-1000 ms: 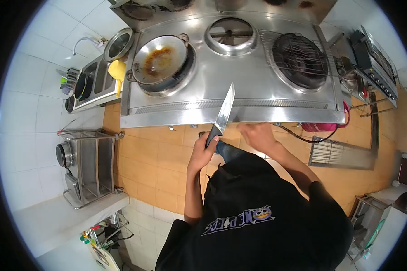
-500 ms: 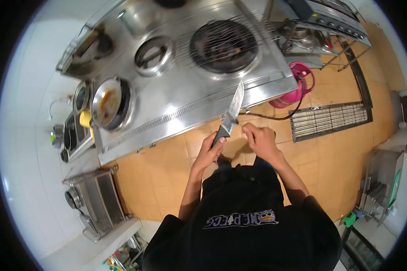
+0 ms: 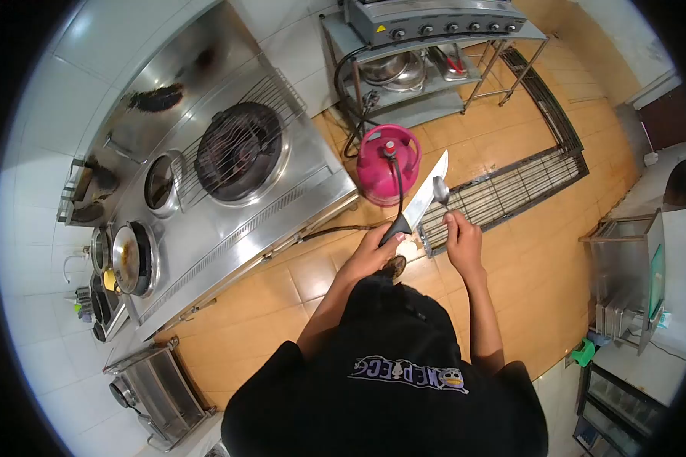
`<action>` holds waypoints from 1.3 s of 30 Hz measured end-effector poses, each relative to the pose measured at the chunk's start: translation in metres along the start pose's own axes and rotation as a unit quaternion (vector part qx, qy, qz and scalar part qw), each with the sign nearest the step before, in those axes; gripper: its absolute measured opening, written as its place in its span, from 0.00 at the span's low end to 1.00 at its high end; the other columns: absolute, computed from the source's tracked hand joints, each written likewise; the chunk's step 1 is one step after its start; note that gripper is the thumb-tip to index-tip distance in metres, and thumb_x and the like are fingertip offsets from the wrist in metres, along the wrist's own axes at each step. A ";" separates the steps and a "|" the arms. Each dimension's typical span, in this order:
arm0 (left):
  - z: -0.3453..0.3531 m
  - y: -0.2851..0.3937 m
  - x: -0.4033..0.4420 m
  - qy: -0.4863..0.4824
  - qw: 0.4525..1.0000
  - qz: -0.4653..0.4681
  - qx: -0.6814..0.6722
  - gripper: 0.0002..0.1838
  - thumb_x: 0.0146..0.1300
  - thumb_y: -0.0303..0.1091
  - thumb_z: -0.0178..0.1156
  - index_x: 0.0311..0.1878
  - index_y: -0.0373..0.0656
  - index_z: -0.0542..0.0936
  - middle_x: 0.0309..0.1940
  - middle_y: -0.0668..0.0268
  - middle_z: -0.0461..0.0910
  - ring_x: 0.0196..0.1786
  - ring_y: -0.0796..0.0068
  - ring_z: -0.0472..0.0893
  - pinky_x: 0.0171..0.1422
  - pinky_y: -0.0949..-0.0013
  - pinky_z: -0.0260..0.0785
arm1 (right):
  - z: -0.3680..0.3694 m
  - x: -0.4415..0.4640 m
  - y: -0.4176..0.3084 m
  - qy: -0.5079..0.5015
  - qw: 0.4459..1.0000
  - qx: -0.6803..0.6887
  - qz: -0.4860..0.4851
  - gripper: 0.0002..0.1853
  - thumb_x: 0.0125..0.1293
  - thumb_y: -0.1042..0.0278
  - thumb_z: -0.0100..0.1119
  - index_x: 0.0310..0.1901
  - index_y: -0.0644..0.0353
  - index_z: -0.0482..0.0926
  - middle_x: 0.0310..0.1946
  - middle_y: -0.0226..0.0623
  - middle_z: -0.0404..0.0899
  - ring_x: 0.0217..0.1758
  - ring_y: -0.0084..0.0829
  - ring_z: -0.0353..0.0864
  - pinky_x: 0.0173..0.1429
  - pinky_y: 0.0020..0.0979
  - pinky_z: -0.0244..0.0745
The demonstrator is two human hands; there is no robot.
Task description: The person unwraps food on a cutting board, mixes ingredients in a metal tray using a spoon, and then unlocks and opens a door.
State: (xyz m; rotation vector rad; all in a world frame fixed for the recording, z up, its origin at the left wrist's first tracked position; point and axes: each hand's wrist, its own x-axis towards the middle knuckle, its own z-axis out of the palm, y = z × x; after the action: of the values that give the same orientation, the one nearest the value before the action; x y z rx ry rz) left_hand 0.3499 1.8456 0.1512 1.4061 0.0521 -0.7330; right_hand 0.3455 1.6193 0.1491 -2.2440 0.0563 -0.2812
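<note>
Jutting from the left hand [image 3: 373, 255]: knife [image 3: 422, 199]

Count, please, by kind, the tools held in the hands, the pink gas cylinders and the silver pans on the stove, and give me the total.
Knife, in the left hand: 1
Spoon, in the right hand: 1
Pink gas cylinder: 1
Silver pan on the stove: 1
Total: 4

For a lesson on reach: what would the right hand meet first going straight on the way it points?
Led by its spoon, the right hand would probably meet the knife blade first, though depth is unclear.
</note>
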 end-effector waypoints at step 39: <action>0.620 0.000 0.378 -0.164 0.966 0.013 0.199 0.21 0.73 0.48 0.61 0.54 0.38 0.77 0.22 0.75 0.71 0.22 0.85 0.70 0.25 0.75 0.63 | -0.509 0.028 0.500 0.170 0.976 -0.090 0.103 0.11 0.75 0.63 0.55 0.35 0.56 0.82 0.21 0.41 0.79 0.21 0.40 0.78 0.29 0.38 0.70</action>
State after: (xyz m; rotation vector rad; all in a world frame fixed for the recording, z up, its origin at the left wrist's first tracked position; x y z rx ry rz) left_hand 0.4088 1.1232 0.1064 1.6413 -0.3920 -0.9830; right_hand 0.2884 0.9111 0.0815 -2.3207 0.5115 -0.5634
